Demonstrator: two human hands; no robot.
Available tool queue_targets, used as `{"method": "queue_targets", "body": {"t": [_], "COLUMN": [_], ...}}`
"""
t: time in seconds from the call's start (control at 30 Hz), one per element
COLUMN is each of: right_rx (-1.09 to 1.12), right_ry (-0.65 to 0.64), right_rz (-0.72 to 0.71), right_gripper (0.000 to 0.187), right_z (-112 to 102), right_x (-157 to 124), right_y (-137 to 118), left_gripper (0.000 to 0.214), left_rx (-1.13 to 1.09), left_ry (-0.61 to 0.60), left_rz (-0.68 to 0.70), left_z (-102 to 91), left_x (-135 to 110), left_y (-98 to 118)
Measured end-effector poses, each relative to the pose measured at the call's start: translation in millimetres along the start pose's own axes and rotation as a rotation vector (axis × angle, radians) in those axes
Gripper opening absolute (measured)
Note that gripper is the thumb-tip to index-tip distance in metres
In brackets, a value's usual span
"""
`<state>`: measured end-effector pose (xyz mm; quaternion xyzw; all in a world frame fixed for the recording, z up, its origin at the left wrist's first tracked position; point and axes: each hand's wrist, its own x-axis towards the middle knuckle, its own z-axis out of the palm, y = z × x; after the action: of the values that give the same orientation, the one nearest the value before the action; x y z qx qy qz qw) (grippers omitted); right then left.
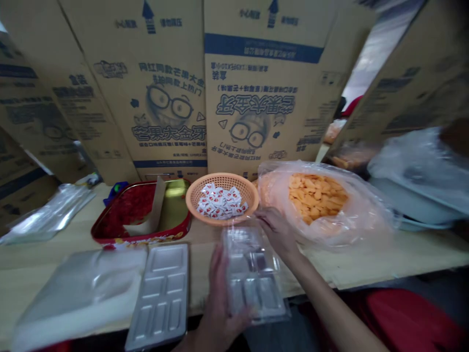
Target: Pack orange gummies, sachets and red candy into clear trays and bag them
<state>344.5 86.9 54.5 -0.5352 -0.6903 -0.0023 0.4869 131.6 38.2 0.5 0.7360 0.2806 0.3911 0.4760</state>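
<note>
My left hand (pixel 220 303) grips the near left edge of a clear plastic compartment tray (pixel 252 276) held over the table's front edge. My right hand (pixel 274 230) rests on the tray's far right corner, fingers closed on its rim, beside the orange basket (pixel 196 195) of small white sachets (pixel 220 201). A clear bag of orange dried fruit pieces (pixel 315 195) lies just right of that hand.
A second compartment tray (pixel 161 293) lies left of my hands, next to a stack of clear plastic (pixel 80 288). A red tin (pixel 141 215) with red contents and a cardboard scoop sits behind. Printed cartons (pixel 205 88) wall the back. More bags (pixel 414 166) are at right.
</note>
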Motion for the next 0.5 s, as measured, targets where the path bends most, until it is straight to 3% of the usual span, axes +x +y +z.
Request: {"method": "queue_targets", "body": {"t": [0.07, 0.13, 0.2, 0.3, 0.33, 0.4, 0.5], "right_rx": [0.062, 0.08, 0.009, -0.332, -0.458, -0.552, -0.503], "right_ry": [0.002, -0.018, 0.001, -0.02, -0.084, -0.205, -0.397], "right_rz": [0.014, 0.028, 0.13, 0.482, 0.598, 0.719, 0.771], "right_gripper": [0.016, 0.017, 0.021, 0.027, 0.027, 0.025, 0.019], "right_z": [-8.7, -18.7, -33.5, -64.8, -75.3, -91.9, -99.4], "right_x": [4.5, 11.3, 20.2, 33.3, 36.3, 39.3, 37.8], "right_y": [-8.8, -8.7, 4.9, 46.8, 62.9, 91.5, 115.4], "left_gripper": [0.091, 0.081, 0.069, 0.061, 0.059, 0.057, 0.059], "left_rx": [-0.353, -0.65, -0.813, -0.873, -0.873, -0.865, -0.849], "left_ry": [0.107, 0.072, 0.031, 0.091, 0.114, 0.15, 0.157], "left_rz": [-0.231, -0.467, -0.613, -0.682, -0.701, -0.736, -0.785], "left_z": [2.5, 3.8, 3.3, 0.0, -1.3, -3.1, -3.0], "left_x": [14.0, 29.7, 42.5, 53.1, 55.0, 57.7, 60.8], "left_y": [9.5, 21.5, 32.2, 40.0, 40.5, 39.4, 36.2]}}
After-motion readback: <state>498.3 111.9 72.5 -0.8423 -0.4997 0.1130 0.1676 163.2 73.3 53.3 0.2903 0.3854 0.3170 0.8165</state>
